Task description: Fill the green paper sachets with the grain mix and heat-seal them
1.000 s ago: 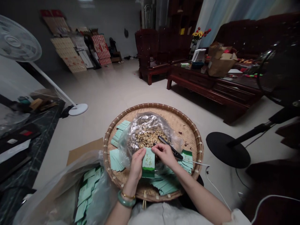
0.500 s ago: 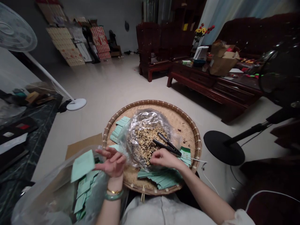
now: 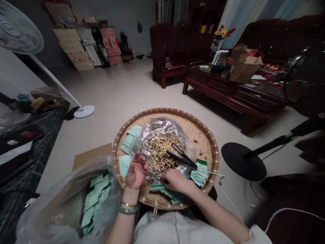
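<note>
My left hand (image 3: pixel 137 172) is raised over the left part of a round woven bamboo tray (image 3: pixel 203 127), palm up, its fingers loosely curled and apart with nothing in them. At the near side of the tray, my right hand (image 3: pixel 175 179) has its fingers drawn together at the edge of a fanned row of green paper packets (image 3: pixel 175 196); what they pinch is hidden. Beyond it a clear plastic bag (image 3: pixel 162 126) lies open, holding a loose dark and pale grain-like mix (image 3: pixel 162 152). A black hair straightener (image 3: pixel 182 157) rests across the bag's right side.
More green packets lie at the tray's left (image 3: pixel 124 165) and right (image 3: pixel 199 174). A large clear bag (image 3: pixel 58 203) with several green packets (image 3: pixel 95 198) stands left of the tray. A white fan (image 3: pixel 83 111), a black fan base (image 3: pixel 243 160) and a wooden table (image 3: pixel 228 91) surround the floor.
My left hand has let go of a green packet over the large bag and moved right, over the tray. My right hand has shifted from the bag's mix down to the fanned packets.
</note>
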`<state>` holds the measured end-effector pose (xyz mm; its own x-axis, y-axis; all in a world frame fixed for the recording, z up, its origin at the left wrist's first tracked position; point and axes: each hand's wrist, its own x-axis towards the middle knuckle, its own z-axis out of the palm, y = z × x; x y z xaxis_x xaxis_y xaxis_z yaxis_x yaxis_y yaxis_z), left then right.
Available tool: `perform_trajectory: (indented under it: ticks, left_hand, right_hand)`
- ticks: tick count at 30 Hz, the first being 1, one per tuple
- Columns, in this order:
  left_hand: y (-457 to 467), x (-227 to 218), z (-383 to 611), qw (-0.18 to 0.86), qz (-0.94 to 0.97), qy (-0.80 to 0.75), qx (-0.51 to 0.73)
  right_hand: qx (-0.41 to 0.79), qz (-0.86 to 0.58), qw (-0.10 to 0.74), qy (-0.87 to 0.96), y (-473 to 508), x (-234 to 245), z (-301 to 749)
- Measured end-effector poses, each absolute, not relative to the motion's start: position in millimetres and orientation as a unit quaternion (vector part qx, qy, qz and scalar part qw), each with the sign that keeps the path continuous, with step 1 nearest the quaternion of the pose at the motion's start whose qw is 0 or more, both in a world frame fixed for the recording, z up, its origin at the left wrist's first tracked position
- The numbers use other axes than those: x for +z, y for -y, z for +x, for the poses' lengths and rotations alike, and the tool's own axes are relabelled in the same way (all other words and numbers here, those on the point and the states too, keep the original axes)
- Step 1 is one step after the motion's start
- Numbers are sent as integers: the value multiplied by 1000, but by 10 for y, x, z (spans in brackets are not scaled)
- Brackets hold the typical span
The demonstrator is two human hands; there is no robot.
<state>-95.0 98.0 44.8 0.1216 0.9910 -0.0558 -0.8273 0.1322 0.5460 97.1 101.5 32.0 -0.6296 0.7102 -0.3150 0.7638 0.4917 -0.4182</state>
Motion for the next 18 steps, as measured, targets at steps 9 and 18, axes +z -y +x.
perform_trajectory:
  ticks: [9, 18]
  left_hand:
    - [-958, 449, -817, 634, 408, -475, 453]
    - [-907, 246, -783, 493, 508, -578, 407]
  right_hand:
    - [-594, 430, -182, -655, -1125, 409, 1394]
    - [-734, 377, -237, -513, -1049, 338, 1359]
